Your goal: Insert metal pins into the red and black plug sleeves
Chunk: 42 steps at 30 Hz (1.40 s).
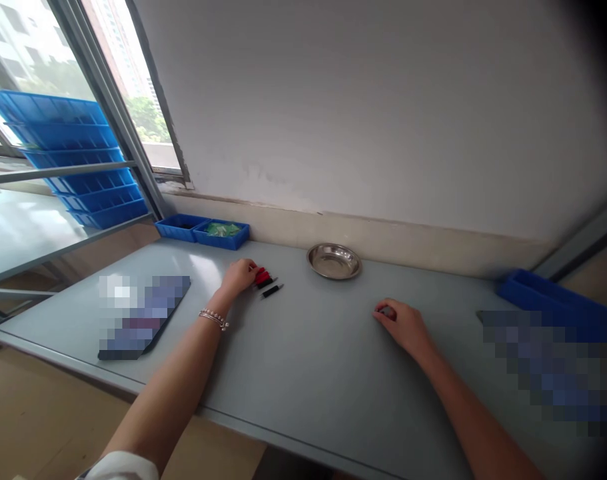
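- The left grip [240, 277] is nearer the small red-and-black pieces [262, 277], its fingers curled at their left edge; whether it holds them, I cannot tell.
- The right grip [400, 327] rests curled on the grey surface [303, 373], well apart from them; whether it holds anything is unclear.
- A slim black strip [272, 291] lies just right of the pieces, its long axis slanting across the surface.
- A round steel dish [334, 261] sits farther back, between the hands.
- Two blue plastic trays [202, 233] stand beyond, against the wall.
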Motion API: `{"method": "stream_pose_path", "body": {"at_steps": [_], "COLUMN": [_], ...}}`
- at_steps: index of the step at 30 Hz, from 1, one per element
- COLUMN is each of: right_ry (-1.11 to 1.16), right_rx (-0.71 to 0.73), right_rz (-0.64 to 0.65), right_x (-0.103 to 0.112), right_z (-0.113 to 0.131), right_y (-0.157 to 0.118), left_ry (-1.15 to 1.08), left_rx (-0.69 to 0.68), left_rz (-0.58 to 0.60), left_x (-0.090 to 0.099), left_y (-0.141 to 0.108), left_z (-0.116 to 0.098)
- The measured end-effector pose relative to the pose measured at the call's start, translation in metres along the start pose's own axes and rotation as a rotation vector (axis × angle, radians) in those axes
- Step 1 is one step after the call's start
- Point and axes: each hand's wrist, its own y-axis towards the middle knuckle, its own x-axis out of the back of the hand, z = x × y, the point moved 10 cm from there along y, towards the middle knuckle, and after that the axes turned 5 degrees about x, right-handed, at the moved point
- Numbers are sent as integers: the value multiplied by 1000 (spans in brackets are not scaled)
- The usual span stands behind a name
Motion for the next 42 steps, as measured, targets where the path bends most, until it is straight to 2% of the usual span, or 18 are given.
{"method": "stream_pose_path", "body": {"at_steps": [4,14,17,20,22,24,28,31,34,38,40,42], "right_ry": [-21,-104,-158,-243,-276,-282,-230,-160,-103,-83,-24,75], "right_rx": [37,39,78,98,104,98,97,108,147,163,170,187], "right_rz": [-28,11,-33,-72,-97,-124,-151,-121,-64,-33,-22,2], "right_x": [0,-6,-6,-3,2,8,15,11,2,-1,-2,-5], "right_z": [0,-3,0,6,12,17,24,30,45,68,76,81], "right_y": [2,4,2,-1,-3,-3,-4,-4,-7,-12,-14,-16], "left_ry": [8,8,5,9,45,103,221,308,394,425,388,307], "left_rx": [-3,-56,-87,-175,-261,-273,-225,-188,-166,-167,-224,-339], "left_rz": [9,10,-17,-2,52,101,164,189,206,151,84,10], "left_x": [1,6,14,20,17,12,1,-4,-5,-1,3,8], "left_y": [0,-4,-9,-21,-33,-42,-49,-50,-53,-56,-61,-74], "left_z": [-2,-9,-19,-40,-56,-63,-62,-61,-61,-69,-83,-106]}}
